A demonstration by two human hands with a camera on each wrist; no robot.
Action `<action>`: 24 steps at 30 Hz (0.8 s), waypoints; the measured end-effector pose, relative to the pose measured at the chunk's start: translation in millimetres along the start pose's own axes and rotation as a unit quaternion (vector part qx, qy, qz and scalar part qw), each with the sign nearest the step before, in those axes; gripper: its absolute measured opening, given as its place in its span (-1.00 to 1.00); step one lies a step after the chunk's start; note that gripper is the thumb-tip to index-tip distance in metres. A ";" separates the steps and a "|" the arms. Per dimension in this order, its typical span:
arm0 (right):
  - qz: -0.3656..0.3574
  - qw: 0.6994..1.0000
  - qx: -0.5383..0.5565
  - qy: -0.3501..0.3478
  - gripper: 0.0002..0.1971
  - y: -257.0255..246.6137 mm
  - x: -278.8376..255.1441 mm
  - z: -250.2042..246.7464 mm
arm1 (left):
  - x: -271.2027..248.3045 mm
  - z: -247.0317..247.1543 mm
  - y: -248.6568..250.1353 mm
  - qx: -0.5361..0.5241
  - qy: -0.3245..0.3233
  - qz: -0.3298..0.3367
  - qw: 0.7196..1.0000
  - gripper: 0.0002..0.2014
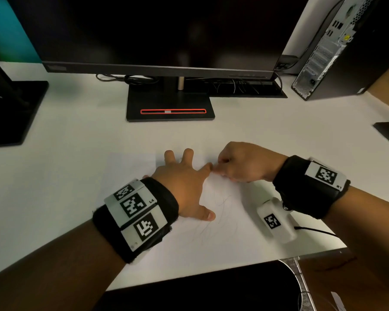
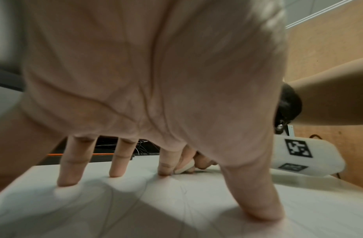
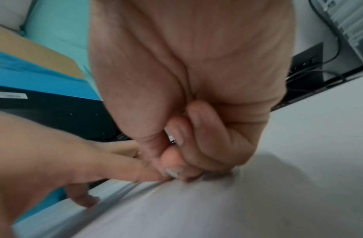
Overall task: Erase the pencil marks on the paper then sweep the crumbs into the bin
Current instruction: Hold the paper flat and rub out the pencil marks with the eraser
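Left hand point(image 1: 182, 184) spread flat, fingers straight and splayed, fingertips point(image 2: 67, 177) and thumb pressing down on paper point(image 1: 222, 221). Paper white on white tabletop point(image 1: 88, 142), near front edge, directly ahead of monitor stand point(image 1: 170, 106). Faint pencil marks point(image 1: 222, 206) curving across sheet just beside left thumb, more toward near edge.

Right hand point(image 1: 243, 163) curled, fingers and thumb pinched round small white eraser point(image 2: 184, 168). Eraser end down on paper, touching or just beside left index fingertip. Eraser hidden by knuckles in head view; a sliver visible in right wrist view, clearer in left wrist view. Right wrist view blurred.

Wristbands with black-and-white markers on both wrists; white camera block point(image 1: 275, 221) below right wrist, close over paper's right side, thin black cable trailing right.

Monitor point(image 1: 155, 32) dark, behind stand. Second monitor base point(image 1: 11, 113) far left. Computer tower point(image 1: 337, 48) upright at far right corner, rear panel facing in. Cables bunched behind stand. Bin not made out in any view. Crumbs too small to tell.
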State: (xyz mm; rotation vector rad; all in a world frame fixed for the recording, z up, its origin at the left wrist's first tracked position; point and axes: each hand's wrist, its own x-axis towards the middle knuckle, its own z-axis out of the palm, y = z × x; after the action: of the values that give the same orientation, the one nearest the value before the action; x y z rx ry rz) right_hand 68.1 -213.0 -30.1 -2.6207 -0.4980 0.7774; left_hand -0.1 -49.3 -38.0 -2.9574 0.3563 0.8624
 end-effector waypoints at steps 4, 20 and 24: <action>0.015 1.000 0.016 -0.004 -0.55 2.6 -2.0 -2.4 | 0.2 -0.3 -0.5 0.003 0.001 0.005 1.000 0.10; -0.030 0.998 -0.037 -0.033 -0.57 14.4 -15.9 -1.2 | -4.3 -3.1 1.1 0.013 -0.030 -0.005 0.999 0.25; -0.063 0.994 -0.081 -0.033 -0.56 13.2 -20.6 3.1 | -7.2 -4.2 4.0 0.015 -0.034 -0.003 0.999 0.30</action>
State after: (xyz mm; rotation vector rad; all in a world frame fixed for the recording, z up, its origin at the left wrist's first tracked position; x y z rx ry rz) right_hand 53.2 -232.6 -29.1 -2.6863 -0.7664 0.8154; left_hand -4.7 -52.1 -30.5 -2.8929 0.3534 0.9445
